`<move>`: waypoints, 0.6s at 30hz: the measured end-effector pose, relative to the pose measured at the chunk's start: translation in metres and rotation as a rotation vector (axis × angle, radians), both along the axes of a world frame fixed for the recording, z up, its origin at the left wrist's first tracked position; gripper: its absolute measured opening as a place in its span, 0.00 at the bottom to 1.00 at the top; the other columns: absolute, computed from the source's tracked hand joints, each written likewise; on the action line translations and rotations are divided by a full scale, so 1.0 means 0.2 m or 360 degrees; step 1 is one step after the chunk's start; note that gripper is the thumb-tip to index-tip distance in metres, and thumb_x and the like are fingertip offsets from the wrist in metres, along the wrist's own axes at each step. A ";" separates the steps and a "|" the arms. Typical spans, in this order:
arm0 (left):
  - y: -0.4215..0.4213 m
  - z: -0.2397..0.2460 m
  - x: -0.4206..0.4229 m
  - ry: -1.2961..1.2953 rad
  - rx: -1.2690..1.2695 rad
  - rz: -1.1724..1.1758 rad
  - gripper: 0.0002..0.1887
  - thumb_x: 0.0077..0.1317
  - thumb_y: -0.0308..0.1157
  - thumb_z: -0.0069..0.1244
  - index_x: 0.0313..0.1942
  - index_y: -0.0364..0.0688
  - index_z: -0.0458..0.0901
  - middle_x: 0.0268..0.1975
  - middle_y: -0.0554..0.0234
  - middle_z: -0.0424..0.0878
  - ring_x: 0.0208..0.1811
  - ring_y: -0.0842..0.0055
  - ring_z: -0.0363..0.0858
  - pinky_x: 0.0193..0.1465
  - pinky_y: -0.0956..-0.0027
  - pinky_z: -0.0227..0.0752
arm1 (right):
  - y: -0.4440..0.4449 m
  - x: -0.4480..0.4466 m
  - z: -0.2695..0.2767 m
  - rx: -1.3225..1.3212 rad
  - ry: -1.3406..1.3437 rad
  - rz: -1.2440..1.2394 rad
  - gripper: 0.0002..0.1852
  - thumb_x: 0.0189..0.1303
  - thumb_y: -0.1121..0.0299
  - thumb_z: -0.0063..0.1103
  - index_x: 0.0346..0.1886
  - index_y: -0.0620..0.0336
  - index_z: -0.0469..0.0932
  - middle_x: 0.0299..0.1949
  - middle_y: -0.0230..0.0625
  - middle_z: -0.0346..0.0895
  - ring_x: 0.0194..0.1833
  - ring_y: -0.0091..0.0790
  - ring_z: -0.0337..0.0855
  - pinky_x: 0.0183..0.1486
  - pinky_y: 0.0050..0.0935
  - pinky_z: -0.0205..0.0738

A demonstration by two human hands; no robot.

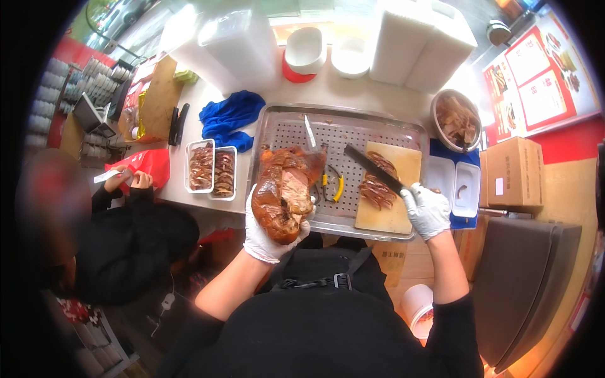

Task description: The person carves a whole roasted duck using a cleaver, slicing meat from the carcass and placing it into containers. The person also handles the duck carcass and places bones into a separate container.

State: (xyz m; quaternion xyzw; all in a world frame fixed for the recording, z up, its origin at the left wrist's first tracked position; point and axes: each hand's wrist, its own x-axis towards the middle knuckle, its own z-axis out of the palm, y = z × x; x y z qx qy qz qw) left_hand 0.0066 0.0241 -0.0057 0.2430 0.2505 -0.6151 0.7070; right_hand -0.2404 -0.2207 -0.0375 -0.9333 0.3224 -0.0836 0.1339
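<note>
My gloved left hand (264,238) cups a large browned piece of cooked meat (270,208) from below, its cut pink face turned up, at the left front of a perforated metal tray (350,156). In my gloved right hand (426,210) is the handle of a dark-bladed knife (373,166). The blade lies slantwise over sliced meat (378,193) on a yellowish cutting board (409,163), which rests in the tray's right side. Between meat and board lie yellow-handled scissors or pliers (338,189); the tool's other end is partly hidden. Behind the meat lies a thin bright blade-like utensil (309,131).
Two white trays of sliced meat (200,165) stand left, near a blue cloth (231,118) and black-handled knives (178,124). Rightward are a bowl of meat pieces (456,118) and white containers (467,189). A co-worker's hands (127,178) hold a red bag (156,165).
</note>
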 end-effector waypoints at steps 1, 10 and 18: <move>0.01 0.00 0.00 0.0007 -0.0001 0.0018 0.35 0.68 0.70 0.40 0.65 0.56 0.75 0.56 0.63 0.82 0.55 0.61 0.81 0.44 0.60 0.80 | -0.01 0.03 0.03 0.0033 -0.0076 -0.0032 0.13 0.72 0.56 0.59 0.34 0.53 0.79 0.23 0.42 0.81 0.25 0.49 0.83 0.31 0.44 0.76; 0.02 -0.03 0.00 0.0074 -0.0138 0.0081 0.36 0.70 0.69 0.38 0.68 0.56 0.72 0.62 0.64 0.79 0.57 0.61 0.79 0.46 0.58 0.78 | 0.29 0.75 -0.01 0.0515 -0.0474 0.0172 0.13 0.78 0.57 0.50 0.44 0.54 0.79 0.31 0.48 0.83 0.32 0.57 0.85 0.35 0.50 0.78; 0.02 -0.05 -0.03 0.0174 -0.0290 0.0213 0.38 0.72 0.70 0.39 0.72 0.54 0.69 0.66 0.49 0.76 0.60 0.54 0.78 0.50 0.57 0.81 | 0.35 0.83 0.01 0.0590 -0.0440 0.0158 0.16 0.78 0.54 0.48 0.43 0.54 0.79 0.30 0.46 0.84 0.32 0.56 0.85 0.35 0.51 0.78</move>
